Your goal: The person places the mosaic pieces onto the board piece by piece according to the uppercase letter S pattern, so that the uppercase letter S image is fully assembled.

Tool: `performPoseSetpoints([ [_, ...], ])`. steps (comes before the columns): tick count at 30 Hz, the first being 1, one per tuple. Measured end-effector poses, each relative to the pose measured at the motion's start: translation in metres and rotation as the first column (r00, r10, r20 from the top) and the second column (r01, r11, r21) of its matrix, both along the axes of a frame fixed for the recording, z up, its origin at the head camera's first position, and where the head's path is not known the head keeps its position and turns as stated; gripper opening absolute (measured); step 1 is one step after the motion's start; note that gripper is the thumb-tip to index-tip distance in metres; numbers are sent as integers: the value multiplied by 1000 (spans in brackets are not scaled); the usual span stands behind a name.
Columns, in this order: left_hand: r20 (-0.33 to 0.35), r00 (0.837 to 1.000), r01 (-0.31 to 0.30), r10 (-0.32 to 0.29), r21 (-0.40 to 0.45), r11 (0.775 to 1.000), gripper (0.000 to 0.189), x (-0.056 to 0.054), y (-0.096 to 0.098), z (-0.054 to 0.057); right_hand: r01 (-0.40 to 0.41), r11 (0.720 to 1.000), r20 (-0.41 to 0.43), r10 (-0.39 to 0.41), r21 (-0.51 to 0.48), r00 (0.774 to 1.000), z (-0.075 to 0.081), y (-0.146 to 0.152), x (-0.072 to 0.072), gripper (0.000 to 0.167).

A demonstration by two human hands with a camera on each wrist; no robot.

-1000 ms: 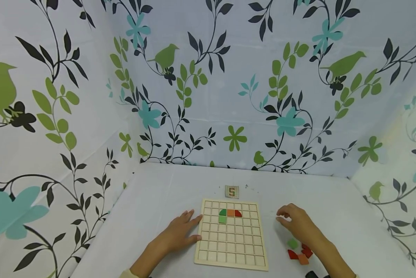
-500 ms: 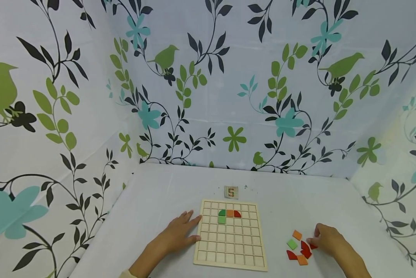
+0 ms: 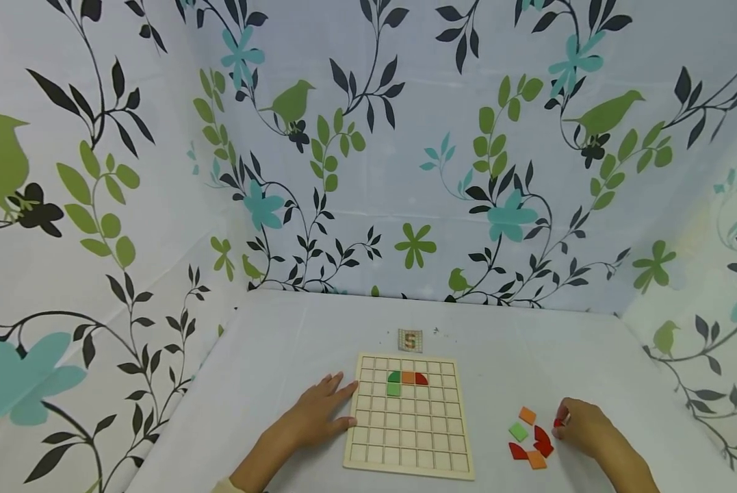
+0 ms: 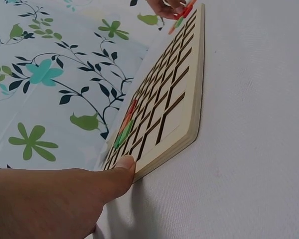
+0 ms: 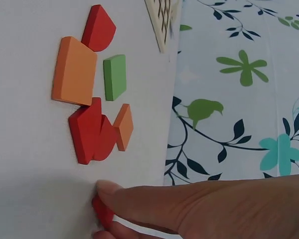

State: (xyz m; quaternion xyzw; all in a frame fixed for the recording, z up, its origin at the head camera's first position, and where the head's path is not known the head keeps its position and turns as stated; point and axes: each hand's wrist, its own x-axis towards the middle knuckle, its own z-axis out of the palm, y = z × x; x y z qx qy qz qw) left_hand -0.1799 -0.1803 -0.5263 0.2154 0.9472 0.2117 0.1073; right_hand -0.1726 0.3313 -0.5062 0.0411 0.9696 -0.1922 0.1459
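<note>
A light wooden grid board (image 3: 408,438) lies flat on the white table. Near its far edge sit a dark green quarter-round tile (image 3: 395,376), an orange square tile (image 3: 408,377), a red quarter-round tile (image 3: 421,378) and a light green square tile (image 3: 393,389). My left hand (image 3: 319,414) rests at the board's left edge, fingers spread, its thumb (image 4: 120,172) against the rim in the left wrist view. Right of the board, my right hand (image 3: 586,428) pinches a red tile (image 5: 102,213) between thumb and fingers, which partly hide it.
Beside my right hand lie loose tiles: a green square (image 3: 519,431), orange squares (image 3: 527,415) and red curved pieces (image 3: 543,441). A small patterned card (image 3: 410,340) lies beyond the board. Patterned cloth (image 3: 356,157) hangs around the table.
My right hand has moved right and toward me from above the loose tiles and now pinches a red tile, turned up at its fingertips. An orange square shows among the loose tiles. My left hand stays put.
</note>
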Motion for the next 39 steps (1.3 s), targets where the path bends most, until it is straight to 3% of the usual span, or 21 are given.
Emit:
performPoseSetpoints([
  [7,-10,1000,-1,0,-8,1000,74,-1,-2,-4,-82,997,-122,81,-5,989,-9,-4,-4,15],
  [16,-14,1000,5,-5,9,1000,74,1,-2,-3,-89,995,-244,77,-37,967,-14,-12,-7,20],
  [26,-14,1000,14,-13,3,1000,74,-1,-1,-3,-103,993,-269,83,-62,960,-20,-22,-27,25],
  [34,-1,1000,2,-2,1,1000,74,-1,-2,-5,-144,988,-308,117,-65,944,-18,-52,-35,23],
  [39,-8,1000,1,-1,-2,1000,74,-2,-1,-4,-148,987,-300,124,-58,946,-17,-76,-40,21],
])
